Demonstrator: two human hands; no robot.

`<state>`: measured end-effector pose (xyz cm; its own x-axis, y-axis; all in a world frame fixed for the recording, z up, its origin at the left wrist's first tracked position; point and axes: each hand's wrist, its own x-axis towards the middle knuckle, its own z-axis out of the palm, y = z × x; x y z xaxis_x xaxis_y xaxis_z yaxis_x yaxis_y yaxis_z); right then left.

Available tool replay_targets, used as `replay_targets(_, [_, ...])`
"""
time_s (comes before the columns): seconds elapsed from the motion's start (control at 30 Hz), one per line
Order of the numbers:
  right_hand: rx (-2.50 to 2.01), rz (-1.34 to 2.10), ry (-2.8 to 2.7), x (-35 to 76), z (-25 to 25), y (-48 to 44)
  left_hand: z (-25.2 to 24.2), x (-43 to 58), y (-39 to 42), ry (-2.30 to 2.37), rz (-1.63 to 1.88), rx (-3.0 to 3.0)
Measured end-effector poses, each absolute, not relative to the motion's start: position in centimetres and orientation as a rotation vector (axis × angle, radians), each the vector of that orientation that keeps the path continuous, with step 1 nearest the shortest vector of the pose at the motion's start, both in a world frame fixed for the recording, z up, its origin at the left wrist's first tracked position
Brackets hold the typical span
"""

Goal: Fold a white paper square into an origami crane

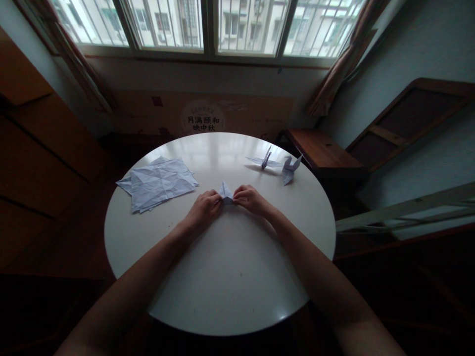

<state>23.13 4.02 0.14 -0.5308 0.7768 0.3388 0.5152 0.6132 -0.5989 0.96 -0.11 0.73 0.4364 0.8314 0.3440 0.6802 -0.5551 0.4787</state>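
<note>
A small folded piece of pale paper (225,191) lies at the middle of the round white table (222,277). My left hand (204,206) pinches its left side with curled fingers. My right hand (249,199) pinches its right side the same way. Only the upper tip of the folded paper shows between the two hands. Two finished paper cranes stand further back on the right, one (265,160) flatter with spread wings, the other (290,168) upright.
A loose stack of creased paper sheets (159,183) lies on the table's left part. A dark wooden side table (321,151) stands past the right rim, a wooden cabinet (33,148) on the left, a barred window (208,24) behind.
</note>
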Motion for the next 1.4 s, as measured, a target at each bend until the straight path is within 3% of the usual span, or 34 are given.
replay_targets(0.23, [-1.241,0.317,-2.299,22.0,-0.2,3.3,0.0,1.0,0.1,1.333,0.922,2.348])
replay_targets(0.77, [-1.649,0.19,-2.127,20.7,0.4,2.2,-0.6,0.6,0.4,1.189,0.896,2.388])
replay_targets(1.13, [-1.65,0.185,-2.131,20.6,0.6,2.1,1.3,1.7,-0.7,1.274,0.681,2.591])
replay_targets(1.4, [-1.126,0.263,-2.365,22.1,0.6,3.0,1.1,1.6,-0.8,1.291,0.62,2.609])
